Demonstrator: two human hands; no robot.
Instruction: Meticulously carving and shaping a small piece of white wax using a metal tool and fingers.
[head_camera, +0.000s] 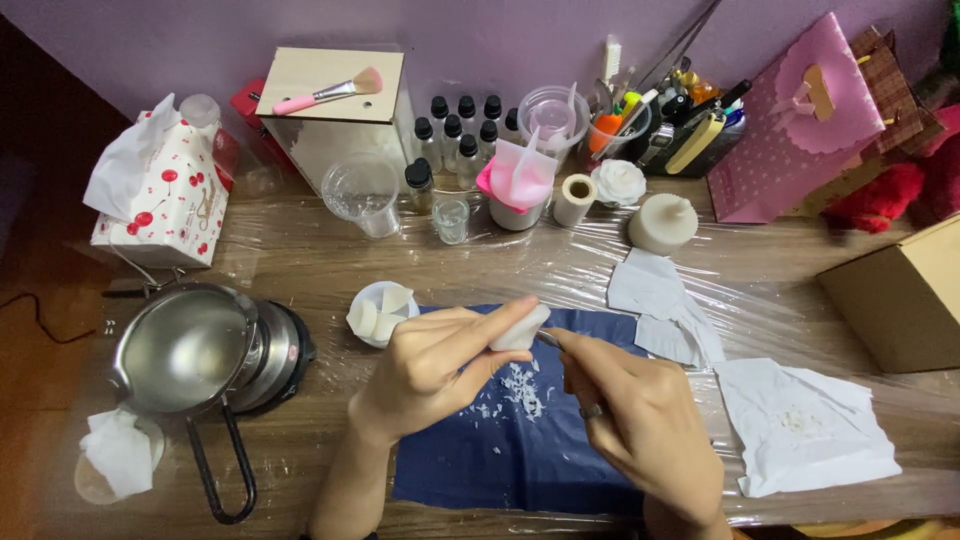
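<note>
Pinching a white wax piece (519, 331), left hand (430, 365) meets right hand's (640, 420) closed fingers.

A small white wax piece (520, 330), smooth and wedge-like, is held above the middle of a dark blue cloth (510, 450), pinched at its lower end between thumb and fingertips and tilted up to the right. A thin metal tool (552, 341), mostly hidden in the grip, meets the piece at its right edge, its tip just showing. White shavings (518, 385) lie scattered in a loose patch on the cloth directly beneath. The cloth lies flat on the film-covered wooden worktop (300, 250).
</note>
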